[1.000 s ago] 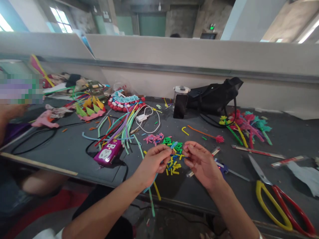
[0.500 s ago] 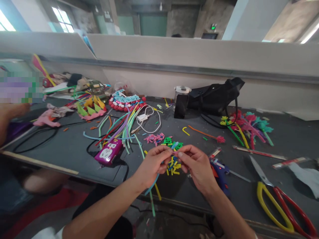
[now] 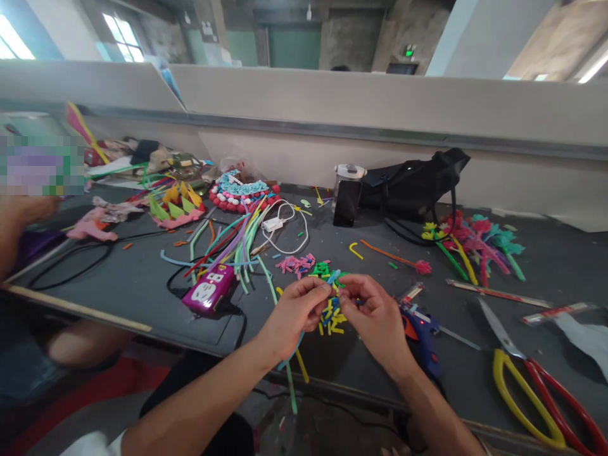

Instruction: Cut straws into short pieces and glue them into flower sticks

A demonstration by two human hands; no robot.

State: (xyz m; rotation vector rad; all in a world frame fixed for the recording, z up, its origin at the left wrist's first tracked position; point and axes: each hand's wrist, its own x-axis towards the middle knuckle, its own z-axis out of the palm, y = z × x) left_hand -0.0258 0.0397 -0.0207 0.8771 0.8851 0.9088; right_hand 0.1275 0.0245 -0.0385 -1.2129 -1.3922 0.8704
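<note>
A light blue pipe cleaner (image 3: pixel 297 347) runs through my left hand (image 3: pixel 297 310), which is closed on it. Its lower end hangs below the palm, while its bent or tufted blue tip (image 3: pixel 334 276) pokes up past the fingertips. Just to the right, my right hand (image 3: pixel 377 316) has its thumb and index finger slightly parted and its other fingers curled, close to that tip; nothing shows between them. Under and behind both hands lie small cut pieces in piles: yellow pieces (image 3: pixel 335 324), green pieces (image 3: pixel 321 268) and pink pieces (image 3: pixel 295 264). Some blue pieces are partly hidden by my fingers.
A blue glue gun (image 3: pixel 427 345) lies right of my right hand, near large scissors (image 3: pixel 510 354). Finished flowers (image 3: pixel 479 244), a black bag (image 3: pixel 413 183) and a phone (image 3: pixel 346 204) stand behind. Leftward are a purple power strip (image 3: pixel 209 290), long stems (image 3: pixel 237 240) and another person's arm (image 3: pixel 19 218).
My right fingertips have parted from my left ones and loosened from a pinch. The left hand keeps its hold on the blue pipe cleaner. The view has shifted slightly.
</note>
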